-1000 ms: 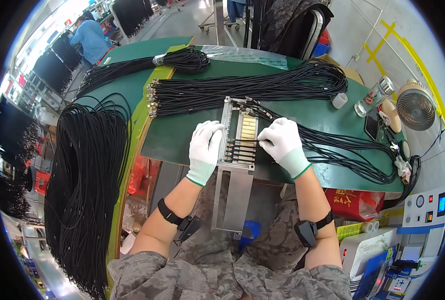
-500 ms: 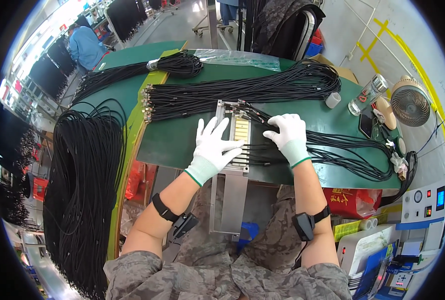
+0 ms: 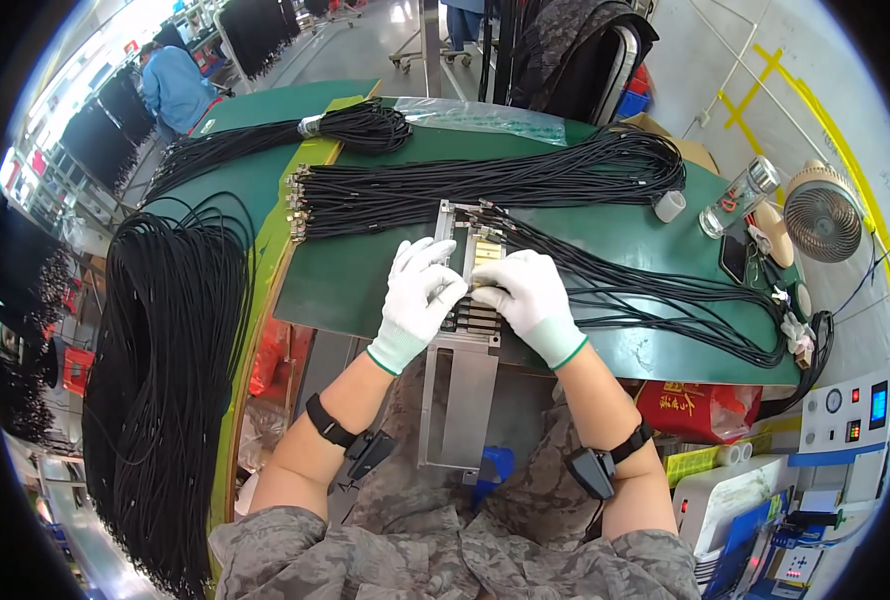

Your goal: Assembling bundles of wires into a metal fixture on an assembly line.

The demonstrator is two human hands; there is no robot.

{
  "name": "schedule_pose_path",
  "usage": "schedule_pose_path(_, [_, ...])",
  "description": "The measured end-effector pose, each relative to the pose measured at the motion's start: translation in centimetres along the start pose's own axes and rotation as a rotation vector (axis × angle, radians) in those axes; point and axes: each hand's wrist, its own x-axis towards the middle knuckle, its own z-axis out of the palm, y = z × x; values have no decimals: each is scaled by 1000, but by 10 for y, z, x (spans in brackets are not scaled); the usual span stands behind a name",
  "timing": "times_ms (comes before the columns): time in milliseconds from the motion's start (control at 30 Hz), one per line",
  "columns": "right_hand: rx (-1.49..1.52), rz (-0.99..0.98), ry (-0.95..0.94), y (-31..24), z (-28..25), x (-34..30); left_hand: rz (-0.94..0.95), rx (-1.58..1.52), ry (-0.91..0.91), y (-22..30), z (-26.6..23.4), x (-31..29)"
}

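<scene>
A narrow metal fixture (image 3: pixel 477 341) with a row of brass-coloured blocks (image 3: pixel 487 252) sits at the near edge of the table, several black cables (image 3: pixel 655 283) running from it to the right. My gloved right hand (image 3: pixel 530 297) is over the fixture's right side, thumb and fingers pinched at a black cable whose end they cover. My gloved left hand (image 3: pixel 417 297) is at the left side, its thumb and index finger closed together close to the right fingertips. What lies between the left fingertips is hidden.
A long bundle of black cables (image 3: pixel 485 180) lies across the table (image 3: pixel 340 270). Another bundle (image 3: pixel 165 400) hangs at the left. On the right stand a glass bottle (image 3: pixel 740 195), a white cup (image 3: pixel 669 206), a phone (image 3: pixel 733 257) and a fan (image 3: pixel 823 222). A person (image 3: pixel 177 90) is far left.
My right hand has moved left from above the cables to the fixture, its fingers closing. My left hand's spread fingers have curled, thumb and index drawing together near the right fingertips.
</scene>
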Motion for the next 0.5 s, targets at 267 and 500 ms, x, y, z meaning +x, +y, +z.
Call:
schedule_pose_path(267, [99,-25,0,-2,6,-4,29,-1,5,7,-1,2])
schedule_pose_path(500, [65,228,-74,26,-20,-11,-136,-53,160,0,-1,-2])
